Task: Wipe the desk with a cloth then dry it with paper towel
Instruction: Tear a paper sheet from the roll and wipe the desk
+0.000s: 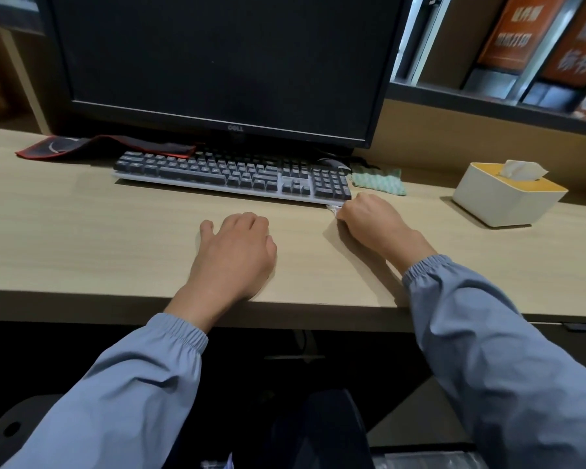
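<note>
My right hand (369, 218) lies on the wooden desk (82, 231) just in front of the keyboard's right end, its fingers curled round a crumpled white paper towel (334, 208); only a small corner shows at the knuckles. My left hand (234, 245) rests palm down on the desk near the front edge, fingers loosely bent, holding nothing. A green and white patterned cloth (379, 180) lies on the desk behind my right hand, beside the keyboard. A white tissue box (501, 198) with a yellow top stands at the right, a tissue sticking out.
A dark keyboard (230, 176) lies across the middle of the desk under a black monitor (217, 62). A black and red mouse pad (99, 147) lies folded at the back left. A shelf with books (521, 45) hangs at the upper right.
</note>
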`<state>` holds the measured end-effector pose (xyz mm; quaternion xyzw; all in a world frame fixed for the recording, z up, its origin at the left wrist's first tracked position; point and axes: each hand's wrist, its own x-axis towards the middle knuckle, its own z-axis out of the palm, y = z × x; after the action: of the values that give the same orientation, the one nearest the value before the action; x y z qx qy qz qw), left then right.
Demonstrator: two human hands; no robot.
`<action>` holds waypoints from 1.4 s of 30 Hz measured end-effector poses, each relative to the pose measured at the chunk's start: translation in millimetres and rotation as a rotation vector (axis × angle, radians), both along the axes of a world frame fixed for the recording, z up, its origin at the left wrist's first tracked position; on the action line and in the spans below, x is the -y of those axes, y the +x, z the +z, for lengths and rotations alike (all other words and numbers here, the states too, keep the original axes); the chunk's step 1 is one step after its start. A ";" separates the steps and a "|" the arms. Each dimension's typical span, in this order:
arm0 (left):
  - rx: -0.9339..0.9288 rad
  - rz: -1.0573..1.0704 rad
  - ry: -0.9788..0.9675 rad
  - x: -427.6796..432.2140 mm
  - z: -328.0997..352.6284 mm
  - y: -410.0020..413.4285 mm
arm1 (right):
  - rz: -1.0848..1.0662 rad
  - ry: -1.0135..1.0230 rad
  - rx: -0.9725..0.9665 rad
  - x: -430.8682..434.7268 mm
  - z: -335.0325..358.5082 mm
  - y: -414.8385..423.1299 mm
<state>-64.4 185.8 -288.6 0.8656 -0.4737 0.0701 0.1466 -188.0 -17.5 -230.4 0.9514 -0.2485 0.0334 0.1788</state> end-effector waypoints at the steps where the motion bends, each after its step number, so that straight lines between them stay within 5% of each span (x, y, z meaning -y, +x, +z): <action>1: -0.003 0.002 0.000 -0.1 0.7 0.4 | 0.012 -0.016 -0.007 -3.9 -0.9 0.1; 7: -0.016 0.002 0.006 -1.0 3.6 -1.0 | 0.056 -0.118 -0.013 -35.1 -9.9 -29.4; 18: -0.005 0.001 0.029 0.1 4.4 -2.7 | 0.064 0.020 -0.063 -132.9 -14.9 -131.0; 30: -0.013 -0.188 0.023 50.7 22.3 -41.1 | 0.038 0.122 0.025 -108.3 -13.4 -158.0; 42: 0.002 -0.216 0.196 106.1 46.5 -38.0 | 0.051 0.010 0.001 -19.1 -9.1 -81.3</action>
<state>-102.4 79.7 -242.1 0.8197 -0.5687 0.0080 0.0676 -269.3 1.6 -239.5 0.9583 -0.2242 0.0370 0.1731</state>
